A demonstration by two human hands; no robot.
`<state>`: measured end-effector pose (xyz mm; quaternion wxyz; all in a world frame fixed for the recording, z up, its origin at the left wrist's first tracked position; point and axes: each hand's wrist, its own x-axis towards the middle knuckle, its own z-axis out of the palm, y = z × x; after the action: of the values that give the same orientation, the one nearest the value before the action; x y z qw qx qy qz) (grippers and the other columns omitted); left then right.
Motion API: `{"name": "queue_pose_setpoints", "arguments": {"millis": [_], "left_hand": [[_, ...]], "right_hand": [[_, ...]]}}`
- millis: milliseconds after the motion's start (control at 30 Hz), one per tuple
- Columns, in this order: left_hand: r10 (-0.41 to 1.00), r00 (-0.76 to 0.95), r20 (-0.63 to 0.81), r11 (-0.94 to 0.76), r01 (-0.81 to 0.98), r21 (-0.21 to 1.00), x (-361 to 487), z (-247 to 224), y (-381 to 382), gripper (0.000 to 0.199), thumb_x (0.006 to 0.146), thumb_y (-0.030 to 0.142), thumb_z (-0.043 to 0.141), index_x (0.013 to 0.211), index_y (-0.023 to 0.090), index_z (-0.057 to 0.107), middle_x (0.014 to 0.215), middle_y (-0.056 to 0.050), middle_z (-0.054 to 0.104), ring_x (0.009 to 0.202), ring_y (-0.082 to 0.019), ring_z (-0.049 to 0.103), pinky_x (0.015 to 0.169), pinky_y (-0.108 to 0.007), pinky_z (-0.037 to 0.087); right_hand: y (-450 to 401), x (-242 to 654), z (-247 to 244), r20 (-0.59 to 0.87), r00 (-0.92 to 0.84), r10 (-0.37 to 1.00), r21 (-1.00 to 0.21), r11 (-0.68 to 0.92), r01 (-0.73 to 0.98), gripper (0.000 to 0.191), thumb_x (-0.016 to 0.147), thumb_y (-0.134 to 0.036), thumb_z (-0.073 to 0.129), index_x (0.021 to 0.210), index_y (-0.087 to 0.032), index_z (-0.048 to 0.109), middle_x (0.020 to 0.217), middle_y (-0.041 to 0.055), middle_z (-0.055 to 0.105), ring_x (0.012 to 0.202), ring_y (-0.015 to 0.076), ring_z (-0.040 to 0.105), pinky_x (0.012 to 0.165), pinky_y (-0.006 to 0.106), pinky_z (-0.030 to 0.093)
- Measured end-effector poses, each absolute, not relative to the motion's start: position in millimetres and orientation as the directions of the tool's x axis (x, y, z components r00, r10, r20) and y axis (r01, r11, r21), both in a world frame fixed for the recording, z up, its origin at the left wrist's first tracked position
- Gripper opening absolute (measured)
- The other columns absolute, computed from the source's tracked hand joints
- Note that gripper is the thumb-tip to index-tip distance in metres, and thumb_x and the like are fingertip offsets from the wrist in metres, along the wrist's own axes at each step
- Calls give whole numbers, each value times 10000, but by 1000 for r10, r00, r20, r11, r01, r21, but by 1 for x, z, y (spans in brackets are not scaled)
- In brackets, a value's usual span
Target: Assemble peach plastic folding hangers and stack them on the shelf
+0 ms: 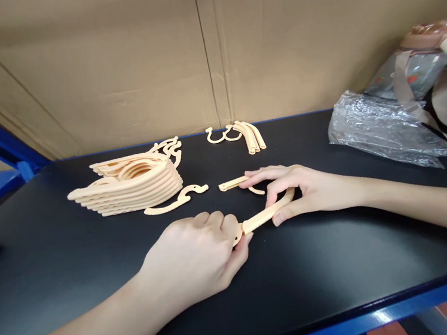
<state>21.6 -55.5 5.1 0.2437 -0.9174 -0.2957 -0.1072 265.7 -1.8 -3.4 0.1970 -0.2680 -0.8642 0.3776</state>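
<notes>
My left hand (pixel 197 254) is closed around a cream plastic hanger piece (pixel 237 234); only its rounded end with a small hole shows. That end meets the tip of a curved hanger arm (pixel 265 216), which my right hand (pixel 305 187) pinches between thumb and fingers. Whether the two parts are locked together I cannot tell. Under the outstretched fingers of my right hand lies another hanger arm (pixel 231 184), with a thin curved cream piece (pixel 256 190) beside it. A loose hanger hook part (pixel 178 200) rests beyond my left hand.
At the back left sits a stack of cream hangers (pixel 133 184), with several hook pieces (pixel 169 149) behind it. More hooks (pixel 222 135) and curved arms (pixel 250 136) lie by the cardboard wall (pixel 139 62). Clear plastic bags (pixel 378 126) and a strapped bottle (pixel 415 66) are at right.
</notes>
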Motion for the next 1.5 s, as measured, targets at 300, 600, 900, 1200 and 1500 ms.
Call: {"name": "queue_pose_setpoints", "arguments": {"millis": [300,600,900,1200,1500], "left_hand": [[470,805,363,-738,584,-338,18,2,-51,345,944,388,392,696,183,516,544,14,524,447,-140,501,434,-275,292],[471,839,272,-863,502,-53,9,3,-46,193,928,235,392,754,191,462,678,5,524,593,-146,451,513,-269,302],[452,867,212,-892,433,132,8,15,-41,176,936,185,418,860,175,576,822,-32,570,741,-162,476,665,-289,380],[443,853,276,-885,466,-20,4,6,-33,264,934,84,419,1049,205,623,1183,-74,585,1032,-202,543,850,-323,455],[516,825,233,-851,463,247,3,12,-37,279,874,65,374,912,200,615,1191,-61,570,1007,-162,569,843,-274,467]], "right_hand": [[-1,266,-4,155,-783,603,-741,595,311,150,781,-384,718,851,-252,710,1424,-7,495,1415,229,300,1171,458,220],[-4,267,-1,189,-722,666,-774,553,308,273,841,-397,654,1068,-247,670,1354,47,546,1291,224,460,1047,416,389],[0,267,-9,280,-520,807,-706,540,458,271,906,-450,543,904,-258,734,1106,28,649,1038,194,589,920,354,445],[2,267,-12,282,-482,830,-669,530,521,310,901,-485,532,1005,-259,717,1135,41,642,1080,214,572,950,389,446],[1,268,-14,275,-481,833,-568,544,617,344,916,-505,495,1089,-272,679,1158,50,618,1122,237,545,1000,432,413]]}}
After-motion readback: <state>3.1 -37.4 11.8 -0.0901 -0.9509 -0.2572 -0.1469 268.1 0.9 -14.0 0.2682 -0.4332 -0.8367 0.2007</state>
